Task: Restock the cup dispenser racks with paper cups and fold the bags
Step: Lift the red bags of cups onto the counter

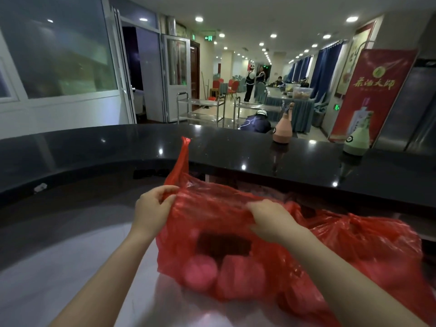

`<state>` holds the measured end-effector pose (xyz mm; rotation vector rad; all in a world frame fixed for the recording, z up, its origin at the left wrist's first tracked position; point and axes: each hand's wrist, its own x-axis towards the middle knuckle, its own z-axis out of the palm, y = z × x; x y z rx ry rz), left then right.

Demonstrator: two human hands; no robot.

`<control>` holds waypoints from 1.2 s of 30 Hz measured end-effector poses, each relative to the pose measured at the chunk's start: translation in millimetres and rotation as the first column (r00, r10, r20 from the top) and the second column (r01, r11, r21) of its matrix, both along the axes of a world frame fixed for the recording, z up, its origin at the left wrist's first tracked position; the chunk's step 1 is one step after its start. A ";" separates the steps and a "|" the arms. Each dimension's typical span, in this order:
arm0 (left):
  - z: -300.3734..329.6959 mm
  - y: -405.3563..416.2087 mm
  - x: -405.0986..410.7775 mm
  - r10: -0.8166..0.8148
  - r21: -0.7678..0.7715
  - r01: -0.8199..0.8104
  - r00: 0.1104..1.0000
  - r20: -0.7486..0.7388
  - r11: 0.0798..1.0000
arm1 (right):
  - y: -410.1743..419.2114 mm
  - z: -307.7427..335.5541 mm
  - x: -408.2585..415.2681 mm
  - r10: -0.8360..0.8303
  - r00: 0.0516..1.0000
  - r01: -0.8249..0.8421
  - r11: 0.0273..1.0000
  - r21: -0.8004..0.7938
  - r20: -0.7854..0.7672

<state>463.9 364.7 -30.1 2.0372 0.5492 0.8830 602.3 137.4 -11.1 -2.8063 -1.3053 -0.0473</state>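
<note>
Nearest the camera, both forearms reach forward over a pale, glossy work surface (59,267) toward a red plastic bag (212,244) that sits on it, straight ahead of the person and between the two hands. Through the thin film show rounded pale shapes low in the bag, which are probably the ends of sleeved paper cups (200,271), lying with their long axis pointing roughly away from the person, though the plastic blurs them too much to be sure. The left hand (151,208) grips the bag's upper edge at its left corner, fingers curled round a bunch of film with the thumb closing on it; just above that grip one handle loop (182,159) stands up, tilted slightly. The right hand (271,220) pinches the same upper edge further right, fingers bent down over the rim, and the two hands stretch the mouth between them. Both are about equally near the opening, so what lies inside is below and just beyond the fingers; I judge that getting the cups out calls for parting the rim wider and one hand letting go to reach down. A second mass of red plastic (365,244) lies touching the bag on its right. Beyond runs a raised black counter (236,147) bearing a pink bottle (283,128) and a green bottle (357,138) well apart, with a red banner (370,90) behind. No dispenser rack is in view.
</note>
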 end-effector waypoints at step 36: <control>-79.6 26.3 0.3 0.283 0.422 0.678 0.314 -0.906 0.601 | -87.4 -102.3 -25.7 -0.005 0.996 0.036 0.930 -0.365 0.087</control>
